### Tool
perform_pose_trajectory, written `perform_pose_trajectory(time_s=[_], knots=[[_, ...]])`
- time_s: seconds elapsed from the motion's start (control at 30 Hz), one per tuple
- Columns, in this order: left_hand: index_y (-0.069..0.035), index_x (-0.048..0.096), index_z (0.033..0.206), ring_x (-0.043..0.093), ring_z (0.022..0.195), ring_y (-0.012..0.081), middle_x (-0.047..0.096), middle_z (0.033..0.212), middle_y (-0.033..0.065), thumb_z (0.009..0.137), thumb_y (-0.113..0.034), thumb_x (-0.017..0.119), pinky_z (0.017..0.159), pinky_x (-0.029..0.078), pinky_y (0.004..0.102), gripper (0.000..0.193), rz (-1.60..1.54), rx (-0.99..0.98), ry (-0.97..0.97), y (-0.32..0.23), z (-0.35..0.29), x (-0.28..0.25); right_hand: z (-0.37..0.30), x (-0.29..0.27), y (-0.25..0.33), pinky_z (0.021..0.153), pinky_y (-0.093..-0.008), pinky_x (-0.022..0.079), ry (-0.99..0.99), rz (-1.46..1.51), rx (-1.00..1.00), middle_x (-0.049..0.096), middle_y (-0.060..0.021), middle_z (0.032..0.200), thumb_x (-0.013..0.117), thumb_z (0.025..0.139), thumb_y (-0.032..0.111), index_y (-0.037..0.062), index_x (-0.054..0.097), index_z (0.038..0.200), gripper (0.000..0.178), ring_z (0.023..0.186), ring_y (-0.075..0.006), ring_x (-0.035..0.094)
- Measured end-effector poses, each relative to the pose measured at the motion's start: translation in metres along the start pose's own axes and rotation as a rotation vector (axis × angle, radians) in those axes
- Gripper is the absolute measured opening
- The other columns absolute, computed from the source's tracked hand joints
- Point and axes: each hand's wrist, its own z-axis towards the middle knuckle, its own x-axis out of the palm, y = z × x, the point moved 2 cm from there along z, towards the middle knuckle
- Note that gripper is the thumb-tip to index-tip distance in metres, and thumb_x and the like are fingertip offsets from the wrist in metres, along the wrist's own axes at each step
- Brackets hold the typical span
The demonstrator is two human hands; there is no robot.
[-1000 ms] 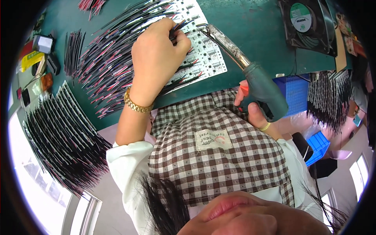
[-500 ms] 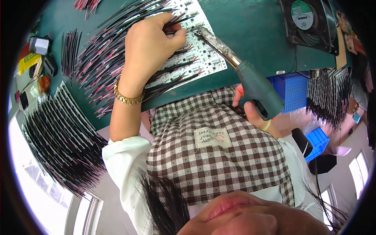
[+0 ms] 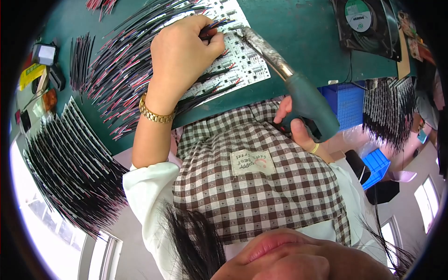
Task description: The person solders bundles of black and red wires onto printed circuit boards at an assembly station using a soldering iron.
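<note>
My left hand (image 3: 184, 53) is closed in a pinch over the white circuit board panel (image 3: 255, 65). Between its thumb and fingers are thin black wires (image 3: 218, 23), their tips pointing right. Rows of black wires with red ends (image 3: 128, 70) fan out leftward from the panel. A soldering gun (image 3: 311, 100) with a dark green body is gripped in my right hand (image 3: 301, 133); the body hides part of that hand. The gun's worn metal tip slants up and left over the panel, just right of my left fingertips. I cannot tell whether the tip touches the panel.
A black fan (image 3: 366, 28) stands at the back right of the green table (image 3: 298, 42). At left are a small wire bundle (image 3: 81, 60) and a large stack of wired strips (image 3: 74, 168). Blue crates (image 3: 343, 105) and more hanging wired strips (image 3: 389, 112) lie beyond the right edge.
The soldering gun's tip has shifted slightly right and its body a little lower. My left hand has moved slightly right, and the wires in it stick out further past the fingers.
</note>
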Motion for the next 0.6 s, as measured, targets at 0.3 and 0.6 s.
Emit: perform_pose_trajectory(time_s=[0.3,0.6], knots=[[-0.008,0.068,0.082,0.064,0.063,0.0225,0.067,0.071,0.0059,0.072,-0.022,0.068,0.058,0.05,0.0328,0.017,-0.026,-0.011,0.003,-0.005,-0.005,0.0,-0.008,-0.004,0.004,0.066,-0.0304,0.047,-0.19,0.075,-0.03,0.051,-0.0085,0.082,0.061,0.082,0.052,0.0014,0.043,0.119,0.065,0.072,-0.0165,0.054],[-0.004,0.062,0.098,0.061,0.057,0.0115,0.062,0.062,0.0061,0.085,-0.007,0.063,0.053,0.046,0.0228,0.014,-0.323,0.026,-0.247,-0.022,-0.021,-0.037,-0.01,-0.015,-0.003,0.068,-0.0286,0.042,-0.099,0.069,-0.189,0.058,-0.0078,0.08,0.055,0.087,0.02,-0.0013,0.045,0.125,0.044,0.069,-0.0132,0.053]])
